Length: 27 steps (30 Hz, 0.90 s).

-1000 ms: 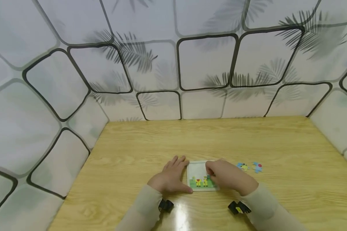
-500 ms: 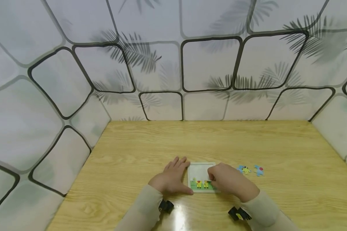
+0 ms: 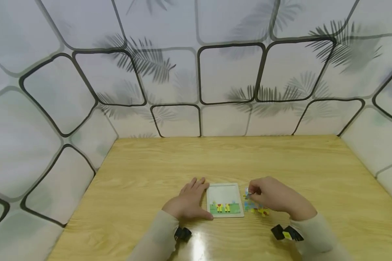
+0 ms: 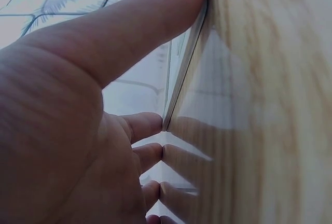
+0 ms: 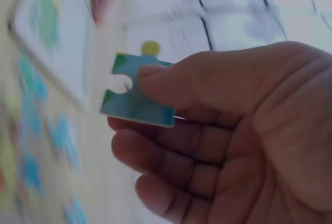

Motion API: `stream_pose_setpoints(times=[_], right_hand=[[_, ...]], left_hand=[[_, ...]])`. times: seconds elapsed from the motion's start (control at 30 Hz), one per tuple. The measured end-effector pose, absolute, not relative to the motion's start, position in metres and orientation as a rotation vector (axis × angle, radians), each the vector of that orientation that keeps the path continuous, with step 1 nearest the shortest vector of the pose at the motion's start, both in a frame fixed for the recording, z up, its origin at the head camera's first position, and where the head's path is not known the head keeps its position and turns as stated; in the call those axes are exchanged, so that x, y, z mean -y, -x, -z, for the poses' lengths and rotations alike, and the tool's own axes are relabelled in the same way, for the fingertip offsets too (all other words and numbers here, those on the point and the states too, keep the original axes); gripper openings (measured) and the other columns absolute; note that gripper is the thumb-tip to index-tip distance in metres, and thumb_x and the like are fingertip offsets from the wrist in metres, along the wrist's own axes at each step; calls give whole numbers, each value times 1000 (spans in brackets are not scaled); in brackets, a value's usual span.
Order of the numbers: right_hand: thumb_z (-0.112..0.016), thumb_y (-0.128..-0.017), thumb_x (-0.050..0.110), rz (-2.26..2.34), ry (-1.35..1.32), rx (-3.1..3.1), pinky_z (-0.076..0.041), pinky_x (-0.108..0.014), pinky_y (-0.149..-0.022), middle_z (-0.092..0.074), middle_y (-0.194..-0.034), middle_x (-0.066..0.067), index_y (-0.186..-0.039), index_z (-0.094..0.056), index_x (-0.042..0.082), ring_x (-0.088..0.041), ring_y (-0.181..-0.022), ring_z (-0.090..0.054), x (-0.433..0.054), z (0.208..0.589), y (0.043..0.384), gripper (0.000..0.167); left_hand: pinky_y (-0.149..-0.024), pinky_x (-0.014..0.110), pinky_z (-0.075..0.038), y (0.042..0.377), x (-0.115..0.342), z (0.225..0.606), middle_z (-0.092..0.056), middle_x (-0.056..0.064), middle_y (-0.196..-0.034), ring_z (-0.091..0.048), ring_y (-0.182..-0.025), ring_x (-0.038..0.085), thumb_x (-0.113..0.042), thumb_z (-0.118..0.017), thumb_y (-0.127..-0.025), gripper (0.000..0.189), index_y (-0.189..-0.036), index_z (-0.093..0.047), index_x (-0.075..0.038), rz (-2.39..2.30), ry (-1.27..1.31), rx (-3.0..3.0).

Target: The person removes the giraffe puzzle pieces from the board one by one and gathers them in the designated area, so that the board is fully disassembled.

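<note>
My left hand (image 3: pixel 188 200) lies flat with fingers spread on the table. Its thumb and index fingertip touch the left side of a white puzzle tray (image 3: pixel 223 192), one near each corner. Along the tray's lower edge runs a row of fitted green-and-yellow pieces (image 3: pixel 225 208). My right hand (image 3: pixel 279 197) is just right of the tray, above loose jigsaw pieces (image 3: pixel 264 212). Between its thumb and curled index finger it pinches one blue-green jigsaw piece (image 5: pixel 137 97) with a yellow knob, plain in the right wrist view. The hand covers part of the loose pile in the head view.
Wood-grain table (image 3: pixel 156 159) surrounds the tray. A patterned backdrop (image 3: pixel 228 79) with dark lines and leaf prints closes off the back and both sides. Blurred blue and yellow loose pieces (image 5: pixel 59 136) lie close beside the tray in the right wrist view.
My right hand has moved from the tray's lower right part to the loose pieces on the right and lifted one. The lower row, partly covered before, shows fully. My left hand stays against the tray.
</note>
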State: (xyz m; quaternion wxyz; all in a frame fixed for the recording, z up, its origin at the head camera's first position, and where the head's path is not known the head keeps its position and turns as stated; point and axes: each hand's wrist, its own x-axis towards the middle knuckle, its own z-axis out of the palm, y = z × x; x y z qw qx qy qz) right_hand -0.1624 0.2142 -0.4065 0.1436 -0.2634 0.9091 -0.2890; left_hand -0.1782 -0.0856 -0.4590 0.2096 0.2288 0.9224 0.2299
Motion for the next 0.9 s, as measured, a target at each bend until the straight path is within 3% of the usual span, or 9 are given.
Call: stream_pose_setpoints(times=[0.33,0.53,0.9], right_hand=[[-76,-86,14,806,422,-2566,-43,-31,-56,-62,-75,2,-88,-67,11,-15,-63,-51,-293,412,163,9],[-77,-81,6,809,333,-2543,-42,-33,-57,-59,-73,-1,-79,-66,9,-18,-62,-48,-294,415,164,12],[-71,-79,-1,702,252,-2603,-38,-34,-58,-55,-78,-3,-79,-61,8,-19,-65,-45,-288,416,164,13]], left_hand=[[-123,55,-8,179,88,459,-11,6,-169,0,-155,32,-58,-81,-77,110,-161,-25,-15,-652,-645,-2556],[-123,55,-7,180,88,459,-10,7,-169,0,-155,33,-57,-82,-77,110,-161,-25,-15,-657,-641,-2554],[-123,54,-6,180,87,455,-11,5,-169,1,-155,30,-54,-82,-78,108,-161,-25,-16,-668,-638,-2548]])
